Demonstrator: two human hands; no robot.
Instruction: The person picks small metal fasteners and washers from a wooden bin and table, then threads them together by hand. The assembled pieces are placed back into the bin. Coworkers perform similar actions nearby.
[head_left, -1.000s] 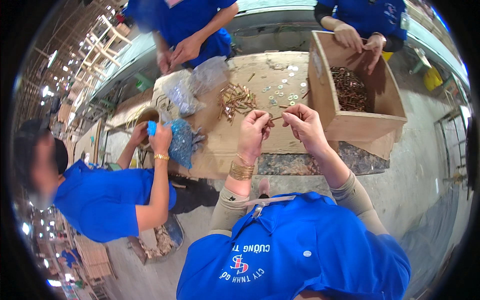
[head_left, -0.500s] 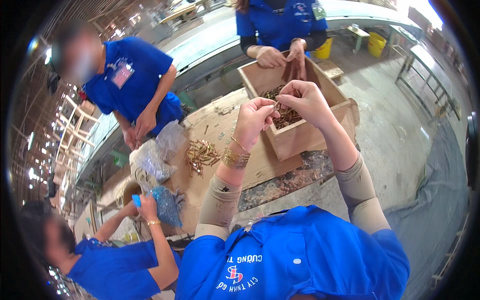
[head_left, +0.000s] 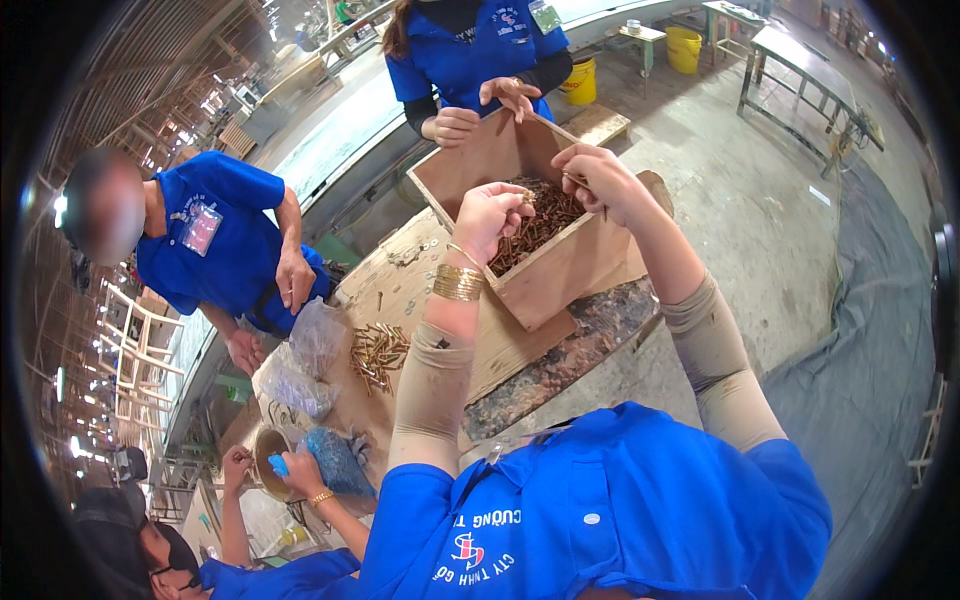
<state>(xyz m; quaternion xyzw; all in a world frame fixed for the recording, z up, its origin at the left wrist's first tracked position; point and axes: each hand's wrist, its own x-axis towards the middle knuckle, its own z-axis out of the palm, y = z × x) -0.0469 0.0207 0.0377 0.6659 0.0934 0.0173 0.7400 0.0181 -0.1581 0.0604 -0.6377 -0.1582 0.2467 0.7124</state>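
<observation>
My left hand point(head_left: 490, 220) is over the near left edge of a wooden box point(head_left: 568, 282), its fingers pinched on a small metal piece point(head_left: 528, 197) too small to name surely. To its right, above the box, my right hand point(head_left: 605, 185) is closed on a brass-coloured bolt point(head_left: 576, 180) held between thumb and fingers. The two hands are apart. Below them many similar bolts point(head_left: 540, 235) fill the bottom of the box. Left of my left forearm lies a loose pile of bolts point(head_left: 378, 357) on a plywood board point(head_left: 500, 350).
Across the box a co-worker's hands point(head_left: 480, 112) are at its far rim. Two other co-workers stand at the left, one holding a blue bag point(head_left: 335, 460) beside a round container point(head_left: 268, 450). Clear plastic bags point(head_left: 305, 385) and flat washers point(head_left: 428, 246) lie on the board.
My hands, close together before, have moved apart. The view has shifted, so the box sits further left. The far co-worker's hands have separated, and the lower-left co-worker has leaned lower.
</observation>
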